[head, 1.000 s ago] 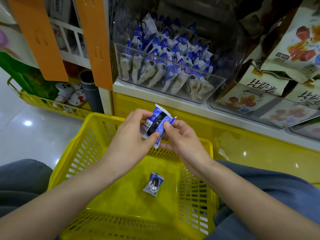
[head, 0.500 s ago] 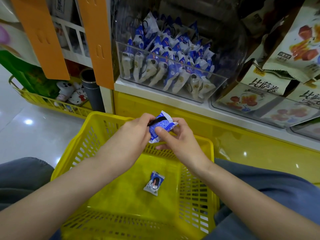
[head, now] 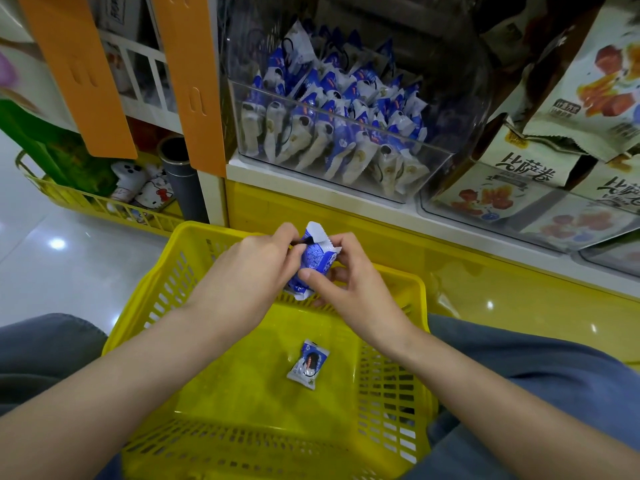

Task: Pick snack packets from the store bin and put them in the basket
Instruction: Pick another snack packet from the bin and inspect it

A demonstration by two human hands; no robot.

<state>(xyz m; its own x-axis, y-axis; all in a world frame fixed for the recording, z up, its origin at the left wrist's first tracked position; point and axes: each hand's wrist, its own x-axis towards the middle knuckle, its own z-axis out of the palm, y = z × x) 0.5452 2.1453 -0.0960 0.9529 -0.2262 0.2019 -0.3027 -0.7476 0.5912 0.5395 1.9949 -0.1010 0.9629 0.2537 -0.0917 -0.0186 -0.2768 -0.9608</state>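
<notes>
step: placing second packet | left hand [head: 249, 268] and right hand [head: 349, 282] both pinch blue snack packet [head: 313, 261] above yellow basket [head: 152, 299] | one packet [head: 308, 363] lies on basket floor | store bin [head: 346, 133] full | next: probably release into basket

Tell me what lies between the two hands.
In the head view, a blue snack packet, held by both the left hand and right hand over the basket.
</notes>
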